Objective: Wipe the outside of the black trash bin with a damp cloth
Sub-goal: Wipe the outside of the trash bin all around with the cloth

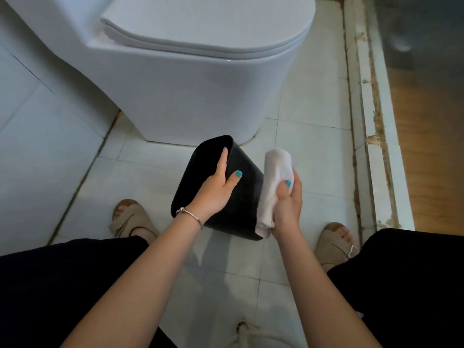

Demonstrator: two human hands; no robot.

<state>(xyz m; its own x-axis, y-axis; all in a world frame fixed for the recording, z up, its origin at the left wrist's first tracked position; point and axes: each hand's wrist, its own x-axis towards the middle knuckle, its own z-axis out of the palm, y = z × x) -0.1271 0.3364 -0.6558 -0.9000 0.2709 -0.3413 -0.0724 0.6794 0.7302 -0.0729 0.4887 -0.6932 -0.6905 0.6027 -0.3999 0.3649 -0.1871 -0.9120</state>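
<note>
I see my left hand [218, 190] gripping the rim of the glossy black plastic trash bin [241, 197], tilted above the white floor tiles [313, 156]; my right hand [288, 204] clutches a rolled white cloth [275, 182] against its side.

Dim, cool, diffuse light. Faint sheen on toilet [190, 79] lid and bowl. Soft forearm shadows on floor tiles [311, 101] below the bin [241, 212]. Wide-angle bowing at frame edges; upper right beyond toilet blurred.

1 blk bin [241, 197], 1 cloth [275, 182], 2 hands [216, 194] [288, 204], 1 toilet [200, 79], 2 sandals [133, 217] [334, 244], 1 bracelet [189, 214], poss. w/ charm.
</note>
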